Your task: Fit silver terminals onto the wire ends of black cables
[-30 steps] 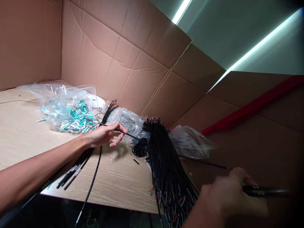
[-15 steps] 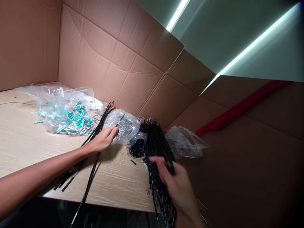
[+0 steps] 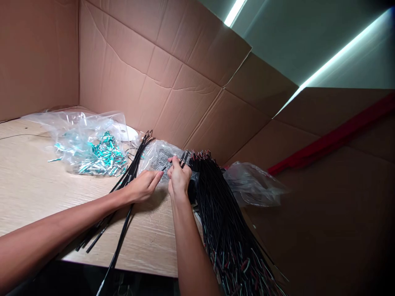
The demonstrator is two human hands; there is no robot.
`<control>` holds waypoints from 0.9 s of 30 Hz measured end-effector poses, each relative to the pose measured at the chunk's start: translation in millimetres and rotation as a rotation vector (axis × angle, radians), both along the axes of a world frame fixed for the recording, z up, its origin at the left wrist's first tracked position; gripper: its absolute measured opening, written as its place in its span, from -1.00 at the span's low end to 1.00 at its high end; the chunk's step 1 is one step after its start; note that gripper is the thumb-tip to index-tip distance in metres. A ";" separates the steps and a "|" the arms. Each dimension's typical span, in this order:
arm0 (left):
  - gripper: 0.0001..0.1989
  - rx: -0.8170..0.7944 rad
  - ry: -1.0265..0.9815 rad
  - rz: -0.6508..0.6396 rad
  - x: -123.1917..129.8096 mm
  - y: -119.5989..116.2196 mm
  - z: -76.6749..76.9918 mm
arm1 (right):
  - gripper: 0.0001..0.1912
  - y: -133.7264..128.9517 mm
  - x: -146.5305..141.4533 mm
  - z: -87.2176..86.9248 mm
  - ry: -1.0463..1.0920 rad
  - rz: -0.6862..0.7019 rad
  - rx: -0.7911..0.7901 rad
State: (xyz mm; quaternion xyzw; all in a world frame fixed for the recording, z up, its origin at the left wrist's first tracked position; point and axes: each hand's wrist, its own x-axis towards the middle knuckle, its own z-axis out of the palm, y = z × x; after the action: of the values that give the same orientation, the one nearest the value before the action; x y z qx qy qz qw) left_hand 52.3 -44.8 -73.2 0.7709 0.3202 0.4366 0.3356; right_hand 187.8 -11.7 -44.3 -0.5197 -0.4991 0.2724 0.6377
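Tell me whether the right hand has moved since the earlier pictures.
Yes, leftward and up the view. Against the big cable bundle, the right hand was to the right, then over it; now it is at its left.

We are facing creased brown cardboard walls (image 3: 129,49) that are meeting in a corner behind a pale wood-grain table (image 3: 27,197). At upper right, we are seeing two light bands (image 3: 345,49) across a grey surface (image 3: 286,33); below them, a red strip (image 3: 333,133) is running diagonally.
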 end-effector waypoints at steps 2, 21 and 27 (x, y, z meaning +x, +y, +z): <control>-0.58 0.026 0.018 -0.037 -1.5 -2.4 -1.3 | -0.65 4.2 12.8 18.2 0.219 -0.145 -0.027; -0.64 -0.430 -0.269 -0.167 -1.9 10.1 -10.6 | -0.64 -54.5 55.8 18.7 -0.667 -0.143 -0.063; -0.63 -0.467 -0.321 -0.172 -3.1 12.1 -6.8 | -0.73 -15.0 19.9 12.3 -0.650 0.109 0.029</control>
State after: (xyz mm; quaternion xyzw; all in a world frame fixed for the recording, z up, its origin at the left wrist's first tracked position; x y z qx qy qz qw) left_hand 49.2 -32.7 -80.0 0.6181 0.2883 0.4376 0.5859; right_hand 207.7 -26.7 -32.0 -0.5428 -0.7074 0.1187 0.4369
